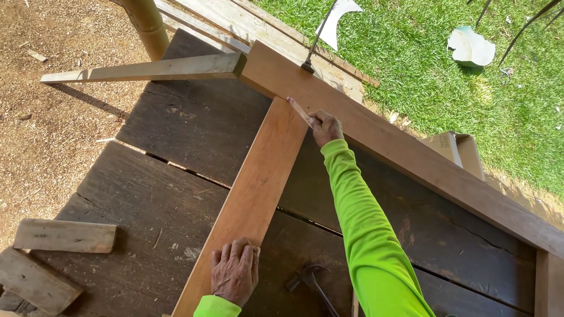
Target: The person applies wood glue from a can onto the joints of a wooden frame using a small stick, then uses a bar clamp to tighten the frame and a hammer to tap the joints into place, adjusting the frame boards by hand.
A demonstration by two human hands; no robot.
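Low in the frame, left hand [235, 271] lies flat, pinning reddish board [252, 199], while right hand [326, 126] pinches pencil [299, 110] at the joint—marking, steadiness needed next.

Harsh overhead sunlight, crisp dark shadows, sharp focus throughout.

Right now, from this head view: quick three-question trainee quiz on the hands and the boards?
1. True or false: the left hand lies flat on the reddish board.
2. What does the right hand hold? A) pencil B) hammer C) nail
3. Fill in: the hammer lies on the dark ____, between the two arms.

Key: 1 true; 2 A, its tip where the reddish board meets the long beam; 3 planks.
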